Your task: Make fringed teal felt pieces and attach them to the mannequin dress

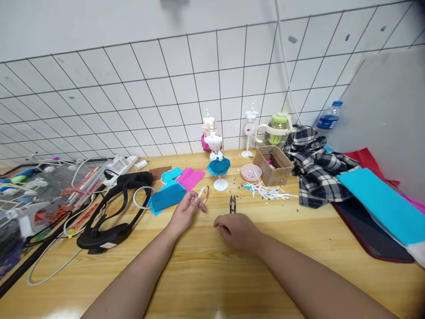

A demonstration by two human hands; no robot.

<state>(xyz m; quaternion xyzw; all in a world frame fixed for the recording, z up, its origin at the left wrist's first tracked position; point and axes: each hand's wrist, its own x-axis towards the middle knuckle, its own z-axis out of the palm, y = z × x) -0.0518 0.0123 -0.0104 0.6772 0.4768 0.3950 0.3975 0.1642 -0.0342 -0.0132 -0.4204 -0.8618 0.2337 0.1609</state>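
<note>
My left hand point(186, 213) is closed, with thumb and finger pinching a curled white strip point(207, 196) that has some red on it. My right hand point(238, 231) is curled closed, low over the table; what its fingers hold, if anything, is hidden. Black thread snips point(233, 204) lie just beyond it, blades pointing away, their lower part covered by the hand. Ahead stands a small white dress form point(214, 142) on a round base, wearing a teal ruffled skirt point(218, 166). Teal fabric point(168, 196) and pink fabric point(190, 178) lie beyond my left hand.
Paper scraps point(268, 192), a pink dish point(251, 173) and a cardboard box point(274, 165) sit right of the form. Two more dress forms stand behind. A black headset point(106, 235) and cables lie left; plaid cloth point(315, 173) and blue fabric point(381, 199) lie right.
</note>
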